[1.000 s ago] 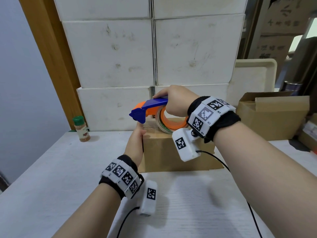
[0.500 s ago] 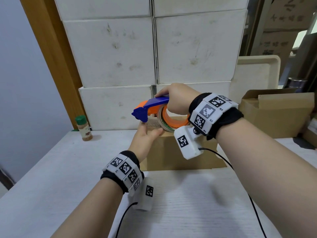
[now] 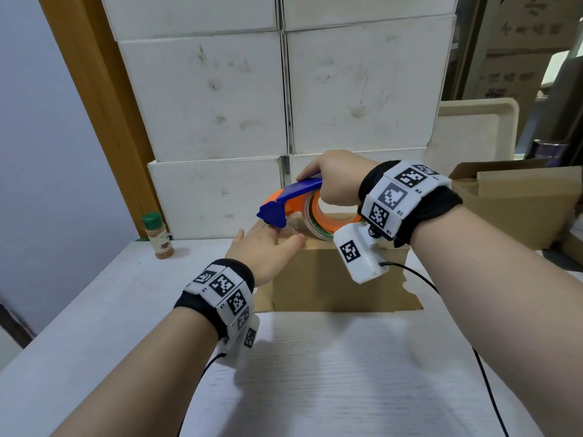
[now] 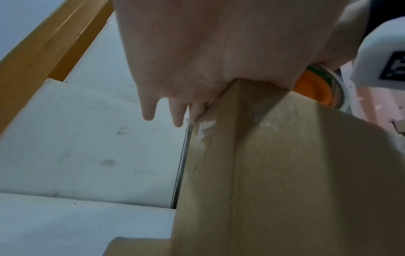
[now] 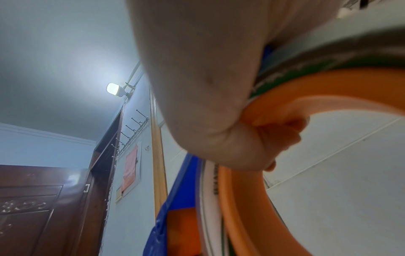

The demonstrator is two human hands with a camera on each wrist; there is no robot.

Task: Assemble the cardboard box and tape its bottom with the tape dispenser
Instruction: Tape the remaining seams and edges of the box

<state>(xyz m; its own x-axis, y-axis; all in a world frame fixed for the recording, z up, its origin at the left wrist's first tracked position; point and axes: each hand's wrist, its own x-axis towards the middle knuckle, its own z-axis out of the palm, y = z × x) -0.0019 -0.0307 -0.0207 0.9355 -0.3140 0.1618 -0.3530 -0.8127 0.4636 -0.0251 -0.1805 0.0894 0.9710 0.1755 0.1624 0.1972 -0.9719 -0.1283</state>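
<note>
Brown cardboard box (image 3: pixel 334 279), standing on the white wood-grain table (image 3: pixel 331 373) with its closed bottom flaps turned up. Long axis runs left to right across the person's front. A strip of clear tape shows on the top face near the left corner and turns down over the edge, glossy in the left wrist view; how far it runs rightward is hidden by the hands.

Orange and blue hand-held tape dispenser (image 3: pixel 293 209) sits on the top face, blue nose pointing left, tape roll toward the right. Judgement: the next move turns on this axis. The tape must be laid or cut along the box's length, so the dispenser travels on the same left-right line on which the flat hand is pinning.

Left hand (image 3: pixel 265 250): fingers straight, spread, palm down on the top left corner of the box, directly under and just in front of the blue nose. It grips nothing and presses the tape end and flap flat. It is the nearer hand to the tape end.

Right hand (image 3: pixel 337 181): wrapped over the dispenser from above, fingers curled through the orange ring, as the right wrist view shows.

Behind: stacked white boxes (image 3: pixel 284 105), a small green-capped spice bottle (image 3: pixel 157 236) at far left, well apart.
</note>
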